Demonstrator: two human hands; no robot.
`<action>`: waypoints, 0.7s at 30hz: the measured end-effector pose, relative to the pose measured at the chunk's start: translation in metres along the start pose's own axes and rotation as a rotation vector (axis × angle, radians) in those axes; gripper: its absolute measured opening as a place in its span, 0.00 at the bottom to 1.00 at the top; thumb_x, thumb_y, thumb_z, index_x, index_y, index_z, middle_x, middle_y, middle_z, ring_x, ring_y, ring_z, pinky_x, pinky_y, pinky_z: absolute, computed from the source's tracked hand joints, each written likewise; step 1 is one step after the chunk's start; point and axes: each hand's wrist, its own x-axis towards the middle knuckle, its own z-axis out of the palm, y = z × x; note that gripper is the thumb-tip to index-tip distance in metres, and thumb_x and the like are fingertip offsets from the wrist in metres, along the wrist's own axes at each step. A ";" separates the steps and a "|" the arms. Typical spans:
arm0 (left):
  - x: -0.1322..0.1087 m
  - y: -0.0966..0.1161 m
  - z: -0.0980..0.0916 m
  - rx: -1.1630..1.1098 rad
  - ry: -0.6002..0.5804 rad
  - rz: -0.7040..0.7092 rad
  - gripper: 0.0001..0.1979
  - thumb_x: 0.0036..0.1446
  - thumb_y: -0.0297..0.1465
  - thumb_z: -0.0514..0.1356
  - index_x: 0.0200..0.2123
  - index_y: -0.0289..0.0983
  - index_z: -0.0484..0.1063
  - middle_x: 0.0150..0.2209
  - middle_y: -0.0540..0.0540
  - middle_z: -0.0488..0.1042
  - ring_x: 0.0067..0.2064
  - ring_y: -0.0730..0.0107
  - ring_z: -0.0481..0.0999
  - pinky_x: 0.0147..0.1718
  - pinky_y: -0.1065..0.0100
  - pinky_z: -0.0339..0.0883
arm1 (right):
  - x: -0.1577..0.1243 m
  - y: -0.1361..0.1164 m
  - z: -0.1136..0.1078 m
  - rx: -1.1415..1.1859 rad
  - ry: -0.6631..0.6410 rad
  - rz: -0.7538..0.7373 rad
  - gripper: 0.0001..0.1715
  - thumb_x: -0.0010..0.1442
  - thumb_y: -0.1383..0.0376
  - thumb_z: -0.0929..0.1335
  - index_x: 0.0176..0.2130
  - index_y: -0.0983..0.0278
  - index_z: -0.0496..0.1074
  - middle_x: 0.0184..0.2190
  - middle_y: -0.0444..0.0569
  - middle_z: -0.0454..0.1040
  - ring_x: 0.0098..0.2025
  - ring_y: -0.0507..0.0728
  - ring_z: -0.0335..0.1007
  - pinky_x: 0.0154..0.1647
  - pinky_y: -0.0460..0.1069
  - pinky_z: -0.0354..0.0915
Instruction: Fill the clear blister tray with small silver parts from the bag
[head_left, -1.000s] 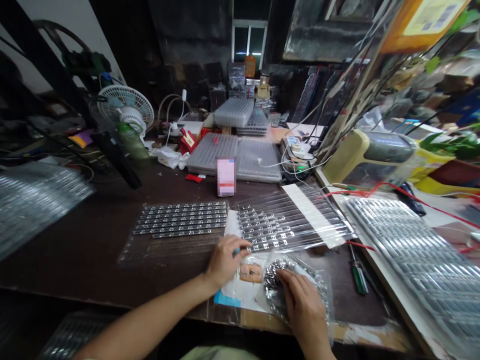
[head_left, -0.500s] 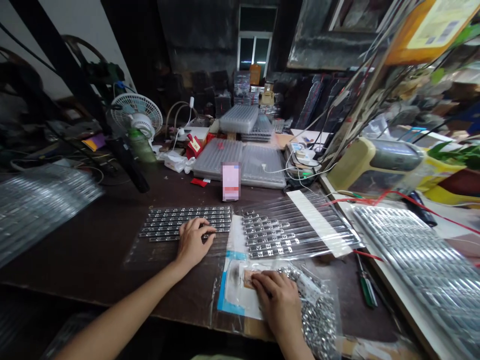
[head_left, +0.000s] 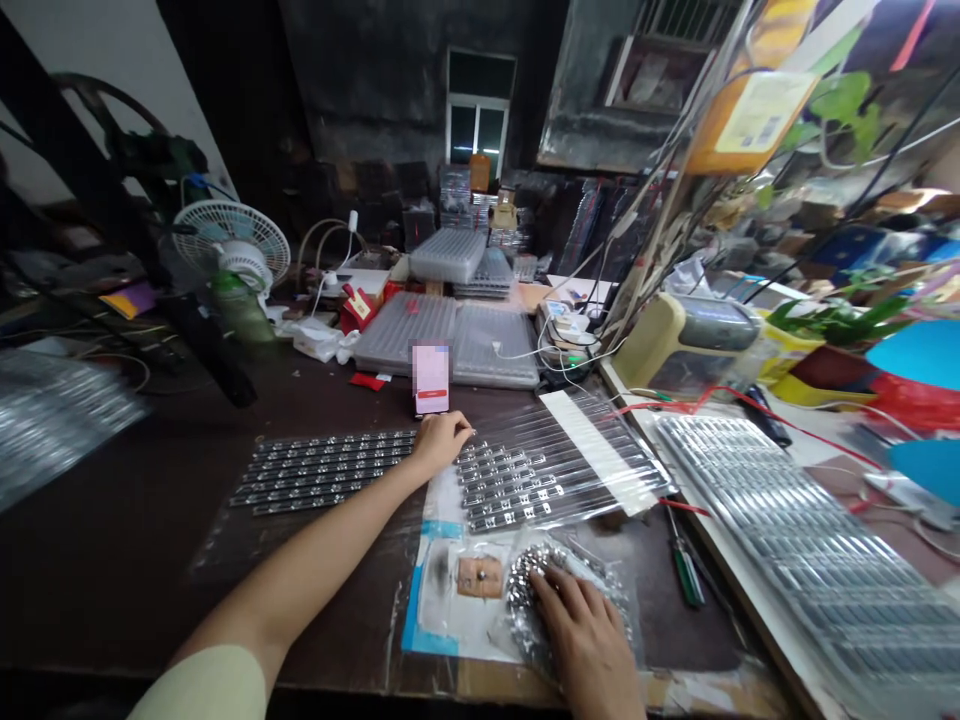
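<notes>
My left hand reaches forward with curled fingers and rests at the near end of the phone, between two clear ribbed trays. The left tray holds rows of small silver parts. The right tray is filled only along its near left rows. What the left fingers hold, if anything, is hidden. My right hand lies with fingers spread on a heap of small shiny metal parts in a clear bag. A small copper-coloured piece lies on white paper just left of it.
A green-handled screwdriver lies right of the bag. More clear ribbed trays fill the bench at right. Grey lidded boxes, a white desk fan, cables and a beige device crowd the back. The table's front edge is close.
My left hand moved from the left tray forward and right to the phone. My right hand shifted from the copper piece onto the heap of metal parts. The view tilted.
</notes>
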 end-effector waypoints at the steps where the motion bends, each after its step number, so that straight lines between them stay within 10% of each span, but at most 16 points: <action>1: -0.006 -0.002 -0.004 -0.043 -0.012 -0.012 0.05 0.53 0.29 0.60 0.31 0.38 0.77 0.31 0.46 0.78 0.35 0.65 0.76 0.40 0.64 0.65 | -0.001 0.002 -0.001 0.007 -0.010 -0.001 0.20 0.63 0.71 0.56 0.44 0.58 0.71 0.39 0.46 0.75 0.40 0.56 0.67 0.40 0.51 0.57; 5: -0.054 -0.004 -0.023 -0.217 -0.135 -0.066 0.14 0.59 0.32 0.52 0.44 0.37 0.73 0.29 0.48 0.77 0.26 0.72 0.77 0.26 0.72 0.68 | 0.003 0.002 0.001 0.048 -0.071 0.026 0.15 0.65 0.66 0.58 0.39 0.58 0.71 0.34 0.45 0.74 0.35 0.55 0.67 0.38 0.50 0.57; 11: -0.136 0.012 -0.018 -0.444 -0.230 -0.226 0.11 0.52 0.33 0.61 0.38 0.36 0.77 0.29 0.47 0.77 0.25 0.72 0.74 0.25 0.72 0.67 | 0.011 0.000 0.004 0.099 -0.044 0.076 0.12 0.65 0.61 0.60 0.38 0.58 0.73 0.36 0.46 0.75 0.37 0.54 0.69 0.39 0.49 0.58; 21: -0.162 0.033 0.008 -0.165 -0.177 0.013 0.08 0.52 0.25 0.63 0.33 0.42 0.80 0.33 0.47 0.76 0.38 0.65 0.75 0.39 0.67 0.67 | 0.011 -0.004 0.000 0.246 0.033 0.181 0.14 0.65 0.63 0.60 0.37 0.60 0.73 0.34 0.48 0.76 0.36 0.54 0.72 0.38 0.49 0.66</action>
